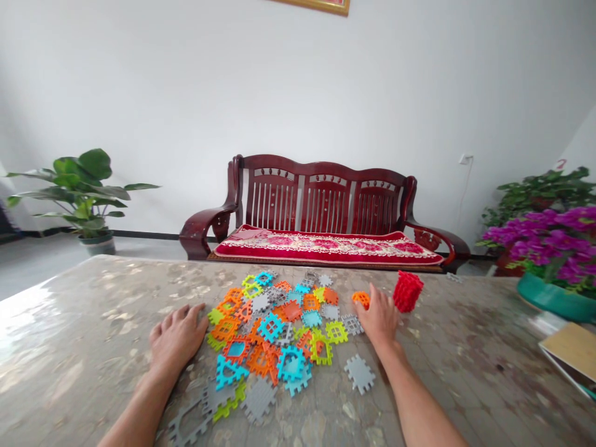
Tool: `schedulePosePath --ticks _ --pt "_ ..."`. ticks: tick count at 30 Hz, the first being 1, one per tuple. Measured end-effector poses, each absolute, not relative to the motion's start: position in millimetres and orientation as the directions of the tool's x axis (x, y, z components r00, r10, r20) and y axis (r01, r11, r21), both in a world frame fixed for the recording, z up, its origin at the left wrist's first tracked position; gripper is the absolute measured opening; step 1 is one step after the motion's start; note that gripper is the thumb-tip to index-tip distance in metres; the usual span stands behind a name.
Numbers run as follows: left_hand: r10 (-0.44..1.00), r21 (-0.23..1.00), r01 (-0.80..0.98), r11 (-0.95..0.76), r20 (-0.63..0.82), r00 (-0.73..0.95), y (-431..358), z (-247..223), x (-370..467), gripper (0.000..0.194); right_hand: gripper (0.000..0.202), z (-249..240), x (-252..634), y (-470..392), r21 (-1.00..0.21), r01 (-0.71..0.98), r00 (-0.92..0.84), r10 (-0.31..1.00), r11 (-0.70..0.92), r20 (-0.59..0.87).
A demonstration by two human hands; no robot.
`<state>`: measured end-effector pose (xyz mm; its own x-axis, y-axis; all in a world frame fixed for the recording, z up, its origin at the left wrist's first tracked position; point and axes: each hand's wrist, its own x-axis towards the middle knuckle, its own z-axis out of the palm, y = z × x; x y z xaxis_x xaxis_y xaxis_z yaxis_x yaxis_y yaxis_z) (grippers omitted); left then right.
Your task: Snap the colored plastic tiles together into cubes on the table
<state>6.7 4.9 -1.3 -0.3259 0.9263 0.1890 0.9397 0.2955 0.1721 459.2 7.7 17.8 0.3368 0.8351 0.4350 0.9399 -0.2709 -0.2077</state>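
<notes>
A loose pile of plastic interlocking building tiles (259, 303) in orange, blue, green and grey covers the middle of the table. My left hand (179, 335) lies flat on the table at the pile's left edge, fingers stretched out, holding nothing. To the right of the pile, my right hand (379, 316) has its thumb and fingers around an orange tile (360, 299) on the tabletop. Just beyond that hand stands a stack of red tiles (408, 292). A grey tile (359, 373) lies alone near my right forearm, and a grey frame tile (190, 422) is by my left forearm.
The patterned table (465, 372) fills the foreground. At its right are a teal pot (554, 295) of purple flowers and a book (570, 351). Behind it stands a wooden bench (326, 198) with a red cushion. A potted plant (95, 198) is on the floor at left.
</notes>
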Motion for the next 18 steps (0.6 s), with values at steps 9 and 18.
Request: schedulePosePath --ticks 9,18 --pt "0.921 0.187 0.933 0.309 0.186 -0.342 5 -1 7 0.052 0.027 32 393 7 -0.195 0.917 -0.260 0.892 0.348 0.371" --pt "0.921 0.168 0.932 0.320 0.176 -0.348 4 1 10 0.052 0.020 38 379 25 -0.031 0.930 -0.354 0.917 0.365 0.183"
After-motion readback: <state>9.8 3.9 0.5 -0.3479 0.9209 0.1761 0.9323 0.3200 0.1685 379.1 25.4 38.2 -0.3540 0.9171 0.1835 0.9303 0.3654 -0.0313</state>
